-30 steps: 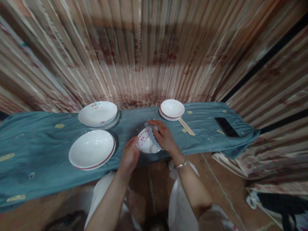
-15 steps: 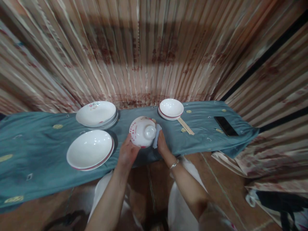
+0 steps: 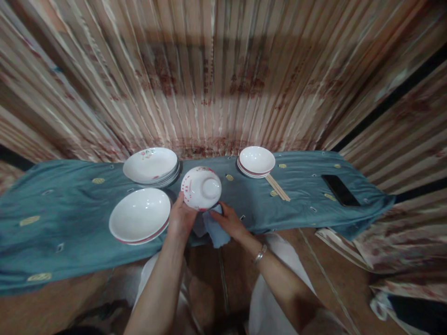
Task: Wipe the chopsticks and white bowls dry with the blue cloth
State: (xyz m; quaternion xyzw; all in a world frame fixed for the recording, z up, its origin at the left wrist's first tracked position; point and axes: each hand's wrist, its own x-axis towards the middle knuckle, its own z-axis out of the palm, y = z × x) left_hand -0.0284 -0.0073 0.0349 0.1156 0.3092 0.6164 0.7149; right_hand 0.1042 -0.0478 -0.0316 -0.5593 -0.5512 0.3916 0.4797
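My left hand (image 3: 181, 217) grips the left rim of a small white bowl (image 3: 199, 188) with red markings. The bowl is tilted so its underside and round foot face up toward me, above the cloth-covered table. Just below the bowl's near edge, my right hand (image 3: 229, 220) is closed on a pale blue cloth (image 3: 216, 228) that hangs down from the fingers. To the left of the bowl lie large white bowls (image 3: 139, 215) with a red rim line, one inside another. Behind them is a stack of white plates (image 3: 152, 165) with a flower pattern.
A stack of small white bowls (image 3: 257, 160) stands at the back right, with wooden chopsticks (image 3: 278, 188) beside it. A black phone (image 3: 340, 190) lies near the right end of the green tablecloth (image 3: 80, 204). Pleated curtains (image 3: 223, 93) hang close behind the table.
My right hand has moved the cloth from the bowl's right side down to below its near edge, and more of the cloth shows. The camera view has shifted slightly left.
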